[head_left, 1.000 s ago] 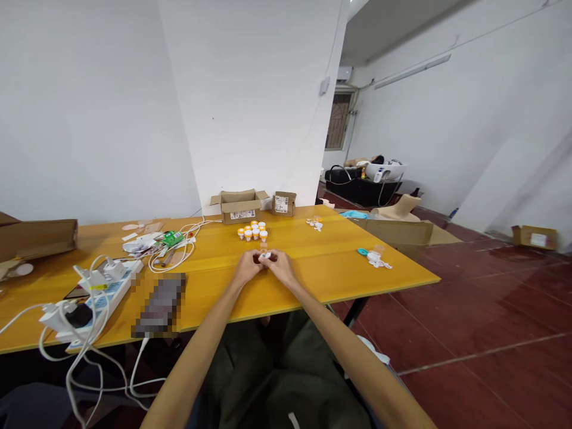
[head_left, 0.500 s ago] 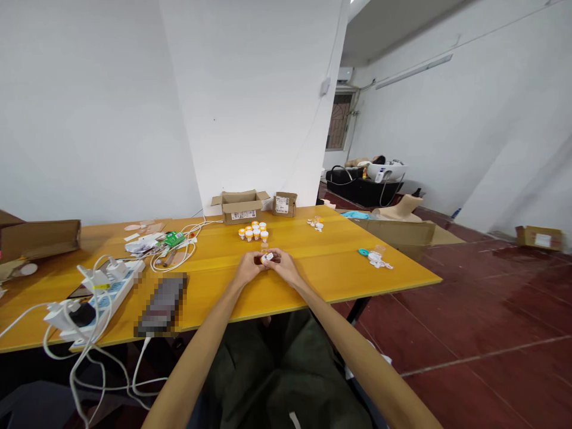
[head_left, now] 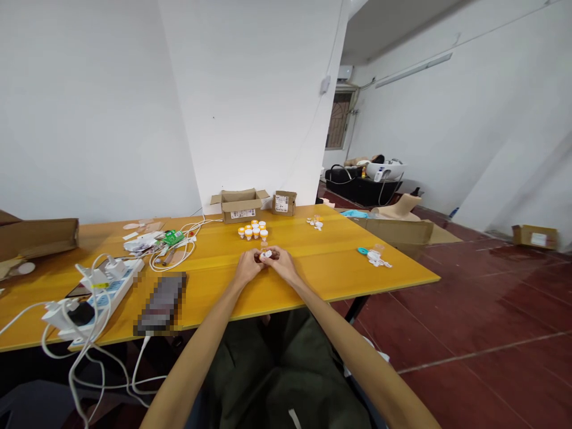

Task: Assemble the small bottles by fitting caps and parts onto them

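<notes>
My left hand [head_left: 250, 266] and my right hand [head_left: 281, 264] meet above the yellow-brown table, their fingers closed around one small white piece [head_left: 267, 254] with dark marks. Its kind is too small to make out, and the fingers hide part of it. Just beyond the fingertips stands a small see-through container [head_left: 264, 244], partly covered by the hands. Behind it, several small tubs [head_left: 255, 235] with white lids and orange-yellow bands are grouped close together.
An open cardboard box [head_left: 241, 211] and a smaller box [head_left: 285, 204] stand by the wall. Small white parts lie in piles [head_left: 378, 258] on the right, beside a teal ring [head_left: 362, 251]. A phone [head_left: 161, 302], cables and a power strip [head_left: 114, 295] occupy the left.
Both hands stay together at the same spot, with only slight finger movement and a small turn of the white piece. The view has shifted a little.
</notes>
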A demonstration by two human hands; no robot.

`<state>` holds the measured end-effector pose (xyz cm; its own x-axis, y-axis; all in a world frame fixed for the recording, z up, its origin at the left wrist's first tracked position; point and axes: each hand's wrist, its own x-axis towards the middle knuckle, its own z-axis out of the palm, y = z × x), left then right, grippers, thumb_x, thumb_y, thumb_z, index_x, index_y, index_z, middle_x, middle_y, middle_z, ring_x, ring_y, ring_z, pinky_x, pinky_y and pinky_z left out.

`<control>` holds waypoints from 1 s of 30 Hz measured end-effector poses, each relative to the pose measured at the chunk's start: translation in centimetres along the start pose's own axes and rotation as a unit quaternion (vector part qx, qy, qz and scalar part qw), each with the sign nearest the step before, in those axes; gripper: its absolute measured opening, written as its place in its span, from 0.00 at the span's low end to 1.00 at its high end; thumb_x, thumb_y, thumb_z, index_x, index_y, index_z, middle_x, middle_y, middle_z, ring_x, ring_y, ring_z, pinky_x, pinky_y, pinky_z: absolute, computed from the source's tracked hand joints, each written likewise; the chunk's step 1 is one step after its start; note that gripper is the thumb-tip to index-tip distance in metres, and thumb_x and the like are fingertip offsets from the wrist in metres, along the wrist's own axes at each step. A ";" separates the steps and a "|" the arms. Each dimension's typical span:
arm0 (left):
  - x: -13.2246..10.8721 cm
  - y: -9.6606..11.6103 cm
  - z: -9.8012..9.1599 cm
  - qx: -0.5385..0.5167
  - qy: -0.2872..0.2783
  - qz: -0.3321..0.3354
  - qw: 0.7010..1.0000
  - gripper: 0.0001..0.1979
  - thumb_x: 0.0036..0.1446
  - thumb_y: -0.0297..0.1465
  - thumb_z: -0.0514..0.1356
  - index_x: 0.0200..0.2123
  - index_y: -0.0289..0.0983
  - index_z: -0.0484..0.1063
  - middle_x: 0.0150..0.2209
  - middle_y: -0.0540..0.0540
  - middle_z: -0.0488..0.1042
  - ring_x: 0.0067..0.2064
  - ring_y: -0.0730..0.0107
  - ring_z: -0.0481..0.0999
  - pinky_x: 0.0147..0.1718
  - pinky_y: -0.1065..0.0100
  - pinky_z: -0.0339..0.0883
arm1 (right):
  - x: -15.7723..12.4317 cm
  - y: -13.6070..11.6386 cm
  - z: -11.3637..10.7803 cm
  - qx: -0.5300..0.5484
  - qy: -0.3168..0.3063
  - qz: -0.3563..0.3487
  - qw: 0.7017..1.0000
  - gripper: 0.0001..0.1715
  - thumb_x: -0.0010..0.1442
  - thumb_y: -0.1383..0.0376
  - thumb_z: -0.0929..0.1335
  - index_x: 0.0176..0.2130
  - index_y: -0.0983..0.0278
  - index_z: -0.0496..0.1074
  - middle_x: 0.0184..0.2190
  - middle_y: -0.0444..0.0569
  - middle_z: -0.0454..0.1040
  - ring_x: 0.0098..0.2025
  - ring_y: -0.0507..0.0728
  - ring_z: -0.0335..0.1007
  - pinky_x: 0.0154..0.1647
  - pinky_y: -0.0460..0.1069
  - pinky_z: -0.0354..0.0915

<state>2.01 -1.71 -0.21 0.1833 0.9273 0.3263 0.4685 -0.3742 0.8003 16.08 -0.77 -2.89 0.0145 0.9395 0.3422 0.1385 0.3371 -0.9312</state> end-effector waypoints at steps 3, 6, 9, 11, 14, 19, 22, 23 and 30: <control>0.0 0.1 0.0 -0.003 0.005 0.007 1.000 0.08 0.45 0.26 0.65 0.33 0.36 0.77 0.31 0.47 0.82 0.32 0.65 0.80 0.34 0.68 0.71 | 0.0 0.0 0.2 -0.004 0.008 0.001 1.000 0.16 0.43 0.59 0.74 0.34 0.62 0.75 0.28 0.45 0.80 0.33 0.59 0.77 0.36 0.52 0.72; 0.0 0.1 0.0 -0.008 0.005 0.024 1.000 0.08 0.45 0.25 0.65 0.33 0.37 0.76 0.32 0.48 0.82 0.33 0.65 0.80 0.35 0.67 0.72 | 0.1 0.1 0.3 -0.006 0.012 -0.001 1.000 0.17 0.42 0.59 0.75 0.34 0.62 0.75 0.28 0.45 0.79 0.32 0.58 0.77 0.35 0.51 0.72; 0.0 0.1 0.0 -0.028 -0.009 0.043 0.999 0.11 0.45 0.24 0.65 0.35 0.37 0.76 0.34 0.47 0.82 0.35 0.64 0.80 0.36 0.67 0.73 | 0.1 0.2 0.2 0.000 0.020 -0.006 1.000 0.17 0.42 0.59 0.75 0.34 0.62 0.75 0.28 0.45 0.79 0.32 0.58 0.76 0.34 0.51 0.71; 0.0 0.1 0.0 -0.041 -0.016 0.055 0.997 0.13 0.45 0.22 0.64 0.37 0.37 0.77 0.36 0.47 0.82 0.36 0.65 0.80 0.38 0.66 0.73 | 0.1 0.2 0.1 0.009 0.026 -0.011 1.000 0.16 0.43 0.59 0.75 0.34 0.62 0.75 0.28 0.45 0.79 0.31 0.57 0.76 0.34 0.51 0.71; 0.1 0.1 0.0 -0.046 -0.013 0.066 0.997 0.14 0.47 0.19 0.61 0.37 0.38 0.78 0.36 0.48 0.83 0.37 0.65 0.80 0.41 0.65 0.74 | 0.1 0.2 0.1 0.021 0.030 -0.011 0.999 0.15 0.43 0.60 0.74 0.33 0.62 0.75 0.29 0.46 0.80 0.32 0.58 0.77 0.35 0.51 0.72; 0.1 0.0 0.0 -0.041 -0.007 0.048 0.998 0.09 0.47 0.21 0.63 0.33 0.38 0.78 0.34 0.48 0.83 0.35 0.64 0.80 0.39 0.66 0.74 | 0.0 0.0 0.2 0.022 0.023 -0.001 0.999 0.14 0.43 0.61 0.74 0.32 0.62 0.75 0.29 0.46 0.80 0.33 0.58 0.77 0.36 0.52 0.73; 0.1 -0.1 0.0 -0.039 0.001 0.041 0.998 0.09 0.47 0.21 0.64 0.33 0.37 0.77 0.33 0.48 0.83 0.34 0.65 0.80 0.36 0.67 0.73 | 0.0 -0.1 0.2 0.018 0.021 -0.005 1.000 0.13 0.43 0.61 0.74 0.32 0.62 0.75 0.30 0.46 0.81 0.33 0.58 0.77 0.36 0.52 0.73; 0.1 -0.1 0.0 -0.039 0.005 0.041 0.998 0.08 0.47 0.21 0.64 0.32 0.37 0.77 0.33 0.48 0.82 0.34 0.65 0.80 0.36 0.67 0.73 | 0.0 -0.1 0.2 0.016 0.020 -0.008 1.000 0.13 0.43 0.61 0.74 0.32 0.62 0.75 0.30 0.46 0.81 0.33 0.58 0.77 0.36 0.52 0.73; 0.2 -0.1 0.1 -0.067 0.006 0.037 0.997 0.10 0.44 0.22 0.67 0.33 0.37 0.77 0.32 0.48 0.82 0.33 0.65 0.81 0.35 0.67 0.73 | 0.0 0.3 -0.1 0.019 0.012 -0.025 0.999 0.15 0.44 0.61 0.74 0.35 0.62 0.75 0.31 0.47 0.81 0.33 0.58 0.78 0.37 0.53 0.73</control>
<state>2.07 -1.43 -0.30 0.2024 0.8977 0.3915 0.3347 -0.4391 0.8338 16.19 -0.69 -3.16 0.0318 0.9198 0.3911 0.1016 0.3863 -0.9168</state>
